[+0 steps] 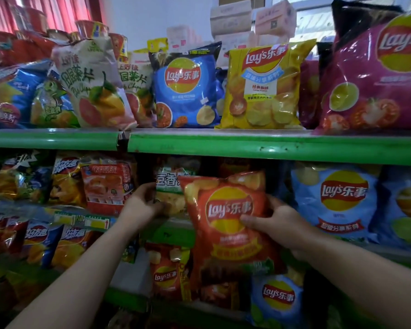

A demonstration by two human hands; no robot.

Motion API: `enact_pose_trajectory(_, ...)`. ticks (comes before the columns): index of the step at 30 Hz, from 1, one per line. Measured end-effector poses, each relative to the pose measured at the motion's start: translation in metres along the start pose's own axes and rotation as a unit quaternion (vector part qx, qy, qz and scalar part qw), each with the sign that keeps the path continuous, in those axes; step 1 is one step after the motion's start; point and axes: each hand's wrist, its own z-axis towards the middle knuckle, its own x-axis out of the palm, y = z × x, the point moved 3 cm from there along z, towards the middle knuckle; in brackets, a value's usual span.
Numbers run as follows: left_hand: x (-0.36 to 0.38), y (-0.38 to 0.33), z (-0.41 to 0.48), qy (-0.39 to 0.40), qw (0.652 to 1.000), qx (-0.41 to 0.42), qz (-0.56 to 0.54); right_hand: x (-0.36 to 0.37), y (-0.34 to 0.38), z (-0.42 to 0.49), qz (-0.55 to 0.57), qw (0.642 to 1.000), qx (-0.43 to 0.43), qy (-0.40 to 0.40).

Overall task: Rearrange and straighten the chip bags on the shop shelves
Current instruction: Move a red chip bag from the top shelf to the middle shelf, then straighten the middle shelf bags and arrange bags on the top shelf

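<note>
A large red Lay's bag point(228, 224) stands tilted in front of the middle shelf, and my right hand point(274, 224) grips its right edge with the thumb across the front. My left hand point(142, 203) holds the left side of a green-and-white chip bag point(169, 186) that sits partly behind the red bag. On the top shelf, a blue Lay's bag point(185, 89), a yellow Lay's bag point(263, 89) and a magenta Lay's bag point(375, 79) stand upright. Two pale fruit-print bags point(93, 84) lean left of them.
Green shelf rails point(247, 143) run across the view. A large light-blue Lay's bag point(335, 200) stands right of my right hand. Red and orange snack bags point(105, 186) fill the middle shelf's left. Smaller Lay's bags point(278, 298) sit on the lower shelf. Boxes are stacked behind the top shelf.
</note>
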Motion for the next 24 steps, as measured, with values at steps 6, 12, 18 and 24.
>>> enact_pose_trajectory(6, 0.005, -0.017, -0.01, -0.017, 0.999, 0.025, 0.044, -0.019, 0.018, 0.023, 0.091, 0.987, -0.029, -0.131)
enact_pose_trajectory(12, 0.021, -0.042, -0.027, -0.007, 0.995, 0.078, 0.065, -0.009, 0.021, 0.049, 0.073, 0.97, -0.045, -0.226)
enact_pose_trajectory(18, 0.048, -0.068, -0.036, 0.021, 0.986, 0.128, 0.104, -0.014, 0.01, 0.06, 0.068, 0.982, -0.005, -0.174)
enact_pose_trajectory(24, 0.084, -0.11, -0.052, 0.03, 0.973, 0.207, 0.103, -0.025, 0.014, 0.016, -0.036, 0.991, -0.069, -0.112)
